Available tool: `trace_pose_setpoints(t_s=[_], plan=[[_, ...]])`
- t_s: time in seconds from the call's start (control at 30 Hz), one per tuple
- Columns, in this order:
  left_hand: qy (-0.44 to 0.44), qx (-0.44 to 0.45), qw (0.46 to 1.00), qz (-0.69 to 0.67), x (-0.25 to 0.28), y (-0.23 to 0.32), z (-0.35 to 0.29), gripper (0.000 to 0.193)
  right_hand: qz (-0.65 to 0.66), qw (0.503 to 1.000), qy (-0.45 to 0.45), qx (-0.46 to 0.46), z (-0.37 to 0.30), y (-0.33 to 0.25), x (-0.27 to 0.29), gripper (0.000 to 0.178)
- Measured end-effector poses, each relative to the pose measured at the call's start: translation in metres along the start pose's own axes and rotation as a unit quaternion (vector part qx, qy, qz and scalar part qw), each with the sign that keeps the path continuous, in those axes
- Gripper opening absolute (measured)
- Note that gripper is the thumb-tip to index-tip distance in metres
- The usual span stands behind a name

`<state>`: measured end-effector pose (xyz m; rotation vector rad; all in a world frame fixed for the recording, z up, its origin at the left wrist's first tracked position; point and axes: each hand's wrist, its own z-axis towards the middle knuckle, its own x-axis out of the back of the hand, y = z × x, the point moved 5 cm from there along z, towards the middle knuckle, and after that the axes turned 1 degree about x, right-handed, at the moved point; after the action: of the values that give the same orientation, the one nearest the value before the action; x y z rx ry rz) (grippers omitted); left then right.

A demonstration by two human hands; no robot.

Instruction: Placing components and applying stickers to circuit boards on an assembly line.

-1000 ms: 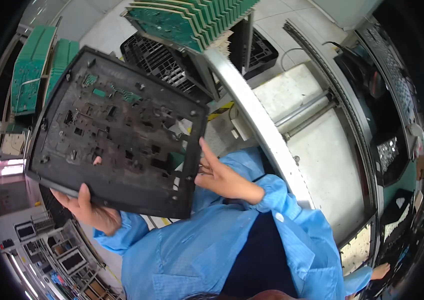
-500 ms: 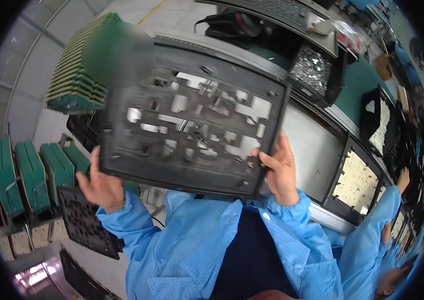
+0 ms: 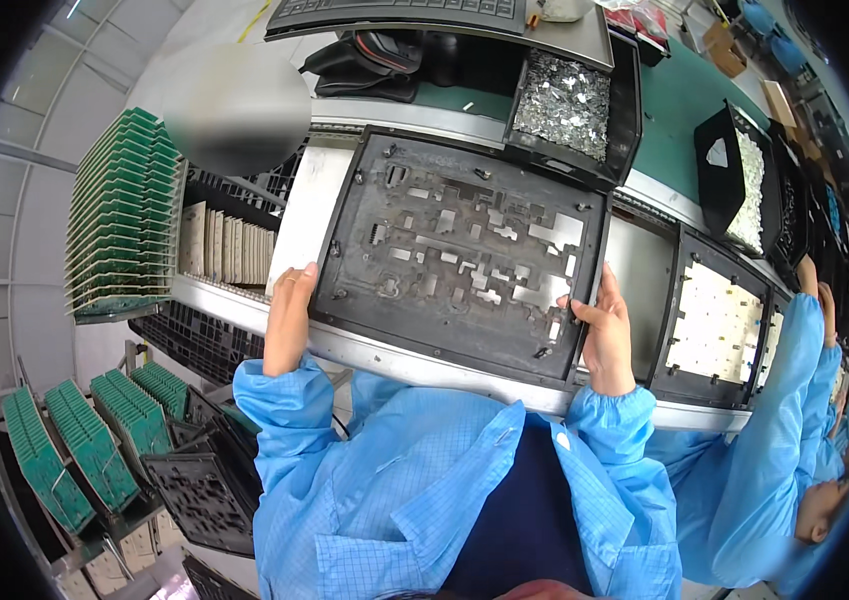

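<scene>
Two bare hands are gripping a dark rectangular pallet fixture (image 3: 459, 262) by its short sides. This fixture, pierced by many small cut-outs, is lying flat on the metal conveyor rail (image 3: 414, 362) and serves as the landmark. The left hand (image 3: 289, 320) is clasping the fixture's left edge, fingers laid along the rim. The right hand (image 3: 606, 335) is grasping its right edge, thumb resting on the upper face and fingers curling round the side. Beyond the fixture's far right corner, a black bin of small metal parts (image 3: 564, 100) is sitting on the green bench. Right of the fixture, a second dark frame holding a pale board (image 3: 716, 325) is resting on the same rail, with a co-worker's blue sleeve (image 3: 784, 400) reaching past it. Left of the fixture, a rack of green circuit boards (image 3: 124, 215) is standing upright. Below and left, further green boards (image 3: 84, 450) and a black tray (image 3: 199, 495) are being stored.
</scene>
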<state>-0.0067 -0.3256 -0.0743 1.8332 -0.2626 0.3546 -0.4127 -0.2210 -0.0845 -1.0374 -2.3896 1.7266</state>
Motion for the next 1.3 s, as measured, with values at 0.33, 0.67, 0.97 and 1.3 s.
trace_pose_setpoints(t_s=[0.33,0.67,0.97,1.3], plan=[[-0.082,-0.028,0.988,0.128,-0.014,0.017,0.013,0.041,-0.028,0.999,0.034,0.017,0.018,0.014,0.000,0.075],[-0.129,-0.082,0.967,0.205,-0.011,0.006,0.014,0.038,-0.048,0.996,0.060,0.045,0.012,0.009,-0.004,0.071],[-0.143,0.020,0.989,0.029,-0.013,0.022,-0.002,0.050,-0.021,0.998,0.055,0.028,0.010,0.000,-0.006,0.062],[-0.114,-0.006,0.980,0.166,-0.025,0.015,0.010,0.058,-0.050,0.996,0.066,0.033,0.012,0.013,-0.001,0.064]])
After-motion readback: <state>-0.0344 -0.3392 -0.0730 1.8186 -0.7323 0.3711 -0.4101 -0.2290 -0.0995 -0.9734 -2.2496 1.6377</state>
